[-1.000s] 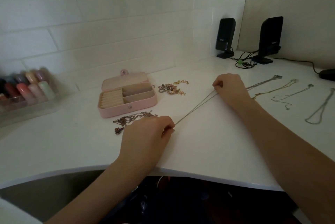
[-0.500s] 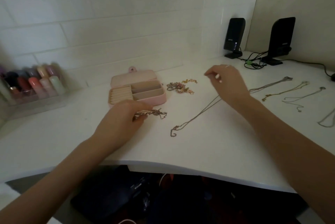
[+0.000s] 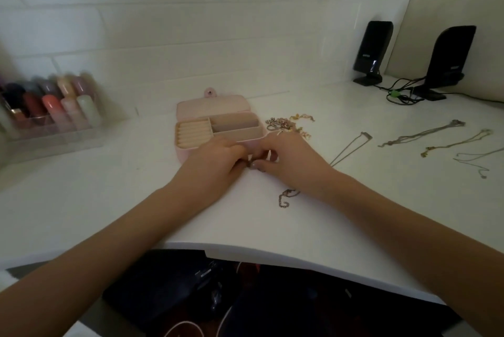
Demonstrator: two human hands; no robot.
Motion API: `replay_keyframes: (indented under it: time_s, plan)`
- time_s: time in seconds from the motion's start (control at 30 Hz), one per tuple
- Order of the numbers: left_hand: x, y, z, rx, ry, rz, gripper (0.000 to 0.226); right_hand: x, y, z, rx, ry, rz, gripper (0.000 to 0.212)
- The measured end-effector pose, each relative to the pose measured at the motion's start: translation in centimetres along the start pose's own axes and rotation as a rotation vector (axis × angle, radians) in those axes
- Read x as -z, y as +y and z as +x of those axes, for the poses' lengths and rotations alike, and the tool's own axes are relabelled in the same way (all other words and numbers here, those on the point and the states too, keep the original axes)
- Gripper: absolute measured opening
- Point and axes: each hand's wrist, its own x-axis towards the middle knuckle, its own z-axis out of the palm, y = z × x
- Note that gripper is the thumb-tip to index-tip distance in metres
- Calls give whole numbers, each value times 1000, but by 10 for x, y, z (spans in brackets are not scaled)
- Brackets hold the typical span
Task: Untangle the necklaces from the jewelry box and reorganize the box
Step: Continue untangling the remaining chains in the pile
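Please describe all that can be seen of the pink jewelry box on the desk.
The pink jewelry box is small, with rounded corners, and looks leather-like. It lies open on the white desk near the wall, its lid folded back flat with a round snap tab at the far edge. The beige lining shows a ribbed ring-roll section on the left and two long compartments on the right; these look empty. The left hand covers part of its front wall; whether it touches cannot be told.

Right hand (image 3: pixel 289 156) left laid-out chain (image 3: pixel 350 149); now meets left hand (image 3: pixel 218 162) before jewelry box (image 3: pixel 218 124).
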Motion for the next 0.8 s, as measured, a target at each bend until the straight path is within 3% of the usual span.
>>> replay_keyframes:
  time_s: [0.1,0.23,0.4,0.53,0.6,0.67,0.8]
  plan:
    - [-2,0,-1,103,71,-44,8,1,-6,-4,-8,89,124,16]
    - [1,7,-3,167,177,-121,16,11,-12,-7,-75,181,461,7]
    - [9,10,-3,373,227,-584,24,20,-16,-9,-234,78,882,12]
    - [16,10,10,728,303,-1293,29,20,-18,-10,-294,61,961,13]
    - [23,8,13,823,354,-1514,29,21,-17,-10,-306,65,951,13]
    - [27,6,13,844,377,-1634,28,22,-17,-11,-310,55,943,15]
    - [25,5,11,836,377,-1600,28,21,-20,-11,-334,51,968,19]
